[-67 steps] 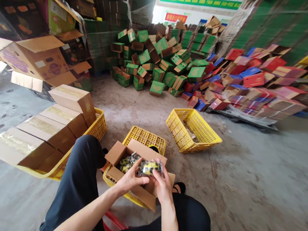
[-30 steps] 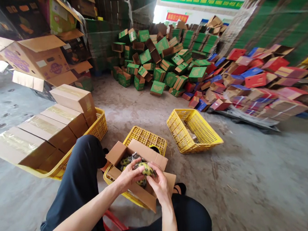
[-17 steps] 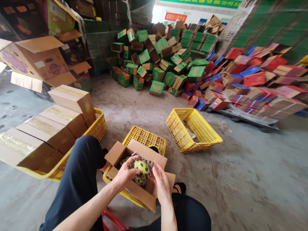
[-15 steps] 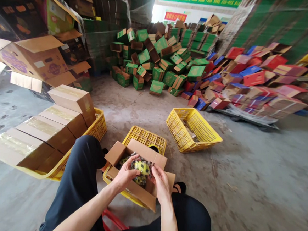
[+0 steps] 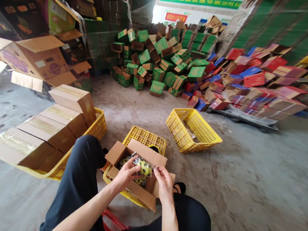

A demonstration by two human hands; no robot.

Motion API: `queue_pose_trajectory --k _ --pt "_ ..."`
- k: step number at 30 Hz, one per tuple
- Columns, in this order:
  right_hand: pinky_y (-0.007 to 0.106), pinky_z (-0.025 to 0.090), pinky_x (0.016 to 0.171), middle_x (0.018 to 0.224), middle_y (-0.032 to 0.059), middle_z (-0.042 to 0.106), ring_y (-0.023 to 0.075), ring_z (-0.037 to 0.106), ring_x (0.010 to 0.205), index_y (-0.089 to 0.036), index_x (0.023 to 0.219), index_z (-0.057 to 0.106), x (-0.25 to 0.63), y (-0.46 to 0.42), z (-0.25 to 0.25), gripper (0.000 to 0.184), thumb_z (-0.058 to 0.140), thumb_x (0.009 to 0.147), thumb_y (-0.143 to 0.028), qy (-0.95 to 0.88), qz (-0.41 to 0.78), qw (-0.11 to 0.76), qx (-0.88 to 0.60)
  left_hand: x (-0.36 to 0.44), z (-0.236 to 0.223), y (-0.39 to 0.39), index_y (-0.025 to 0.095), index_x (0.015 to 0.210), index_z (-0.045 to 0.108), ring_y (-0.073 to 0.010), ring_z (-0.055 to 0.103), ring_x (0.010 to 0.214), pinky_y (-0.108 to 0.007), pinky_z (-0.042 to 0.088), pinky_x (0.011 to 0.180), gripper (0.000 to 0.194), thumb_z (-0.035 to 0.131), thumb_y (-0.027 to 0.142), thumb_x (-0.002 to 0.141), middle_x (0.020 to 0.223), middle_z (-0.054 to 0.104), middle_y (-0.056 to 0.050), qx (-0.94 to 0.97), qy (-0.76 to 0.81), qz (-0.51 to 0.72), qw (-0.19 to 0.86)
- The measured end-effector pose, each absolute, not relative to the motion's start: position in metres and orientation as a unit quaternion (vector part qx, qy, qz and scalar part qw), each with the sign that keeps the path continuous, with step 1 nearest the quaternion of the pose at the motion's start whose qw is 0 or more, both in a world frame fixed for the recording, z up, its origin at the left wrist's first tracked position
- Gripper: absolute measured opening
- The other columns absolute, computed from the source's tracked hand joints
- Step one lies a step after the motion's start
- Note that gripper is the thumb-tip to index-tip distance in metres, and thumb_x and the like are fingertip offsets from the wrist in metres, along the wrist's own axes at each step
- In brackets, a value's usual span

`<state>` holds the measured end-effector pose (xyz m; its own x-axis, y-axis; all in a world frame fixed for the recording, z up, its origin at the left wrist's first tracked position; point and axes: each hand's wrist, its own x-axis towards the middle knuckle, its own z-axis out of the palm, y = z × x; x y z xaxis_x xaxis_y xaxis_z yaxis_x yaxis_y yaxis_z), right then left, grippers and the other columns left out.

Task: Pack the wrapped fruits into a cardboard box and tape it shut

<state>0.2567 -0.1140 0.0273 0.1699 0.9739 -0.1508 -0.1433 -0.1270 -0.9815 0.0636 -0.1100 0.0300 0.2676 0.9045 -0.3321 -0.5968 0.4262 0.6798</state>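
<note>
Between my hands, above an open cardboard box (image 5: 146,151), is a yellow-green, dark-spotted item in a clear plastic wrapper (image 5: 144,168). I cannot make out what is inside the wrapper. The fingers of my left hand (image 5: 128,174) close on its left end. My right hand (image 5: 163,179) pinches the wrapper at the right end. More wrapped spotted items (image 5: 141,181) lie in the box below, partly hidden by my hands. The box has its flaps spread and rests on an upturned yellow plastic crate (image 5: 153,141) between my legs.
Taped cardboard boxes (image 5: 41,128) fill a long yellow crate (image 5: 100,123) at my left. Another yellow crate (image 5: 194,130) stands ahead to the right. Piles of green boxes (image 5: 157,88) and red and blue boxes (image 5: 254,79) lie further back. Large printed cartons (image 5: 45,63) are stacked at the left.
The wrapped item has turned a little and shifted slightly right, showing more of its spotted side. My right fingers have drawn together on the wrapper's end.
</note>
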Motion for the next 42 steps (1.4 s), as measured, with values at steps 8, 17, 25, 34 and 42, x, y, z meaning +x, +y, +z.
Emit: queue_pose_trajectory --k 8,17,25,34,42 --pt "0.038 0.055 0.091 0.101 0.0067 0.079 0.0269 0.071 0.1 -0.023 0.086 0.074 0.256 -0.114 0.028 0.028 0.083 0.073 -0.046 -0.387 0.52 0.554 -0.522 0.06 0.028 -0.11 0.018 0.122 0.066 -0.0207 0.07 0.096 -0.031 0.057 0.084 0.058 0.091 0.034 0.072 0.121 0.07 -0.012 0.256 0.337 0.488 0.763" --pt "0.037 0.054 0.092 0.104 0.005 0.078 0.0259 0.07 0.102 -0.025 0.088 0.074 0.259 -0.114 0.022 0.023 0.081 0.075 -0.041 -0.387 0.534 0.555 -0.507 0.061 0.034 -0.111 0.018 0.115 0.067 -0.0178 0.069 0.088 -0.029 0.058 0.08 0.055 0.092 0.036 0.07 0.11 0.071 -0.009 0.263 0.354 0.494 0.749" --pt "0.036 0.058 0.087 0.118 0.0063 0.076 0.0261 0.072 0.103 -0.029 0.114 0.073 0.256 -0.117 0.031 0.036 0.077 0.082 -0.045 -0.359 0.579 0.543 -0.49 0.063 0.031 -0.109 0.016 0.1 0.067 -0.012 0.066 0.068 -0.025 0.06 0.063 0.047 0.086 0.051 0.076 0.093 0.07 -0.005 0.229 0.4 0.485 0.743" --pt "0.045 0.05 0.11 0.157 0.0044 0.051 0.0316 0.05 0.141 -0.034 0.132 0.07 0.253 -0.122 0.042 0.054 0.081 0.079 -0.039 -0.461 0.559 0.499 -0.476 0.06 0.027 -0.105 0.018 0.115 0.06 -0.0175 0.074 0.07 -0.027 0.06 0.068 0.053 0.082 0.05 0.08 0.097 0.074 -0.009 0.131 0.42 0.47 0.765" --pt "0.042 0.05 0.106 0.122 0.0104 0.076 0.0314 0.066 0.121 -0.024 0.098 0.082 0.255 -0.116 0.039 0.037 0.079 0.078 -0.055 -0.433 0.495 0.525 -0.54 0.062 0.02 -0.106 0.013 0.11 0.065 -0.0232 0.074 0.072 -0.03 0.06 0.065 0.072 0.062 0.08 0.081 0.085 0.073 -0.011 0.131 0.425 0.344 0.827"
